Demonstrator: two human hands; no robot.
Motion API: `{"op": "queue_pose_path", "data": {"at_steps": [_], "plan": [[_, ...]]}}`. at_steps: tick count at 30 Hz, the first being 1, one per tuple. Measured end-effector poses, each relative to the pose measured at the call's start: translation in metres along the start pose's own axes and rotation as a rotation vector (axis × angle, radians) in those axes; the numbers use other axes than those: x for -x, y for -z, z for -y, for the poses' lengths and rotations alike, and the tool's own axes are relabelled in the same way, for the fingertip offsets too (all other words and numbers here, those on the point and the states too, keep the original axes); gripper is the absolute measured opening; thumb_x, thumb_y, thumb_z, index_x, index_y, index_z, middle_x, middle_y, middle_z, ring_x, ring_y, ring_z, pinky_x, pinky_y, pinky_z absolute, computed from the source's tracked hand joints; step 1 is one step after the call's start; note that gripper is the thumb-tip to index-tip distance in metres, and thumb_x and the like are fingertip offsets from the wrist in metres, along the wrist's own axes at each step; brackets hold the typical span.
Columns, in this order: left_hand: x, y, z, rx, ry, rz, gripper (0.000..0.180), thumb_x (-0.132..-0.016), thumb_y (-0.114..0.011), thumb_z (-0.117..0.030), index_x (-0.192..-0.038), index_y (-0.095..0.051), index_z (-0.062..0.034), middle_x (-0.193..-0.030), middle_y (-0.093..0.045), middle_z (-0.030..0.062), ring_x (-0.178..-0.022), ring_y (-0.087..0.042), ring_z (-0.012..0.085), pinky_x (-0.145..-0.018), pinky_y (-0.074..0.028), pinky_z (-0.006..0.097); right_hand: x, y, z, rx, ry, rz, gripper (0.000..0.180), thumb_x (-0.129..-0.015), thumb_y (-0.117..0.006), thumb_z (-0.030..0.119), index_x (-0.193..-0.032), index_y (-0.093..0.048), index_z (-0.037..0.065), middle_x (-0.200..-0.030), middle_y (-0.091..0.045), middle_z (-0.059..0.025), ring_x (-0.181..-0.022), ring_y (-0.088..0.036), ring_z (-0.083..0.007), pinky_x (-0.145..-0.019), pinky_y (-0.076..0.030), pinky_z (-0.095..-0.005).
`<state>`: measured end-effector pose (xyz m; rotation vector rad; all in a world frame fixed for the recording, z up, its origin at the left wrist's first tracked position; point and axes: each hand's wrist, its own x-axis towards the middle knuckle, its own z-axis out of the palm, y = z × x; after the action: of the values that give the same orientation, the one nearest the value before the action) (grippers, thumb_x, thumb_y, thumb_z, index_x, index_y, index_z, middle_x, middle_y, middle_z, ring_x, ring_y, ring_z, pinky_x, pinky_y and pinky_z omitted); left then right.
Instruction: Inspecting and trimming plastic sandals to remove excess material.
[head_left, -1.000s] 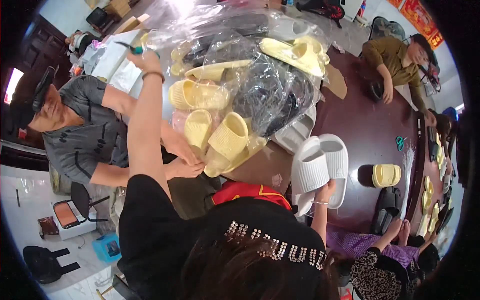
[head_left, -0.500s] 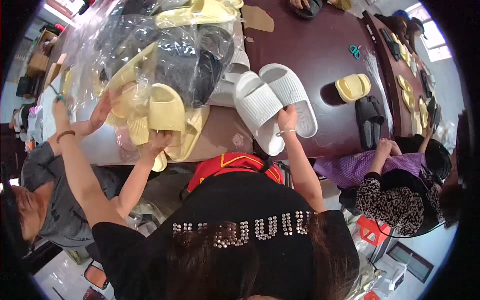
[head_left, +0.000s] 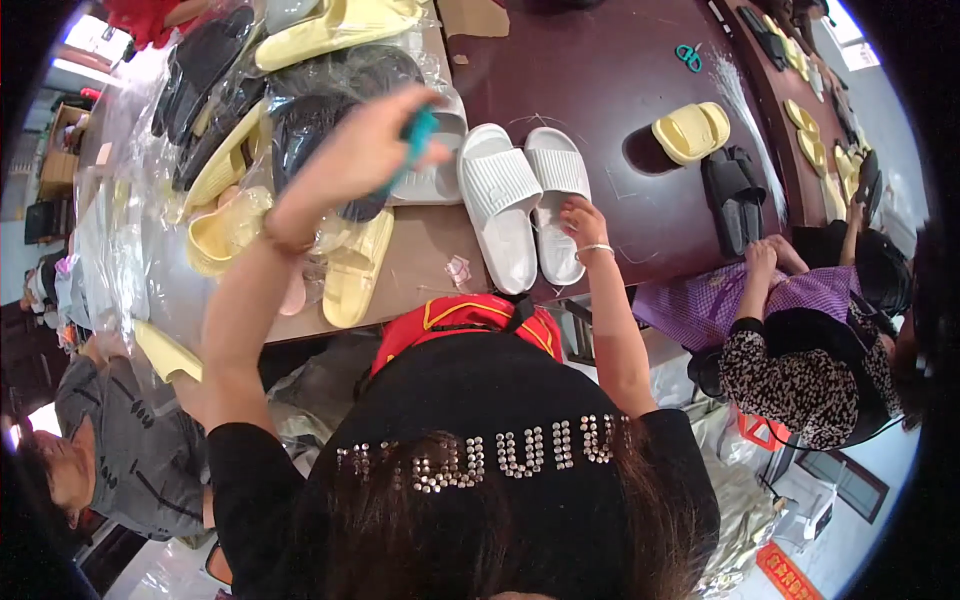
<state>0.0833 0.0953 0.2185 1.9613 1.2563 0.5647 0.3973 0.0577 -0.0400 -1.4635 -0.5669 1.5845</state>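
A pair of white slippers (head_left: 500, 205) lies side by side on the table in front of me, toes pointing away. My right hand (head_left: 583, 222) rests on the inner sole of the right slipper, its fingers slightly bent and apart, gripping nothing. Over the plastic-wrapped slippers to the left, my left hand (head_left: 355, 150) is smeared by motion. It is closed around small teal scissors (head_left: 418, 135), whose blades I cannot make out. A grey-white slipper (head_left: 440, 165) lies just beyond that hand. Below it, a pale yellow slipper (head_left: 357, 275) sits near the table's front edge.
Bagged black slippers (head_left: 205, 75) and yellow ones cover the table's left side. Right of centre are yellow slippers (head_left: 692, 133), black slippers (head_left: 738, 200), teal scissors (head_left: 689, 57) and white strands (head_left: 745, 110). A person (head_left: 800, 350) sits at right; another (head_left: 130, 430) at left holds a yellow slipper.
My left hand has swung right from the far left with the scissors. My right hand has let go of the white slippers' strap; the pair now stands straighter. The left neighbour's hands have drawn back with a yellow slipper.
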Motion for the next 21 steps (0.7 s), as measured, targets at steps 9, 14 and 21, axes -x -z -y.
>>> {"op": "queue_pose_path", "data": {"at_steps": [9,14,21], "plan": [[-0.042,-0.150,0.094,-0.111,0.199,-0.064,0.052,-0.068,-0.068,-0.025,-0.110,-0.047,-0.0034,-0.092,-0.058,0.0191,-0.086,-0.057,0.0288,-0.073,-0.043,0.035,-0.031,-0.001,-0.033,0.656,0.553,0.187,0.034,-0.073,-0.050,0.005,-0.107,-0.052,0.000,-0.096,-0.058,-0.0074,-0.086,-0.056,-0.0210,-0.073,-0.044,-0.0322],[-0.037,-0.168,0.115,0.061,0.269,-0.188,0.055,-0.068,-0.069,-0.027,-0.112,-0.045,-0.0032,-0.094,-0.058,0.0198,-0.088,-0.057,0.0297,-0.076,-0.043,0.035,-0.011,-0.060,-0.010,1.192,0.528,-0.292,0.036,-0.073,-0.052,0.014,-0.106,-0.052,-0.001,-0.101,-0.056,-0.0135,-0.090,-0.054,-0.0268,-0.077,-0.041,-0.0352],[-0.027,-0.160,0.107,0.097,0.154,-0.287,0.055,-0.073,-0.066,-0.028,-0.115,-0.043,-0.0017,-0.088,-0.060,0.0136,-0.081,-0.057,0.0203,-0.073,-0.045,0.032,-0.024,-0.063,-0.013,0.452,0.535,-0.258,0.039,-0.073,-0.055,0.027,-0.101,-0.053,-0.001,-0.098,-0.054,-0.0203,-0.090,-0.052,-0.0375,-0.080,-0.039,-0.0407]]}}
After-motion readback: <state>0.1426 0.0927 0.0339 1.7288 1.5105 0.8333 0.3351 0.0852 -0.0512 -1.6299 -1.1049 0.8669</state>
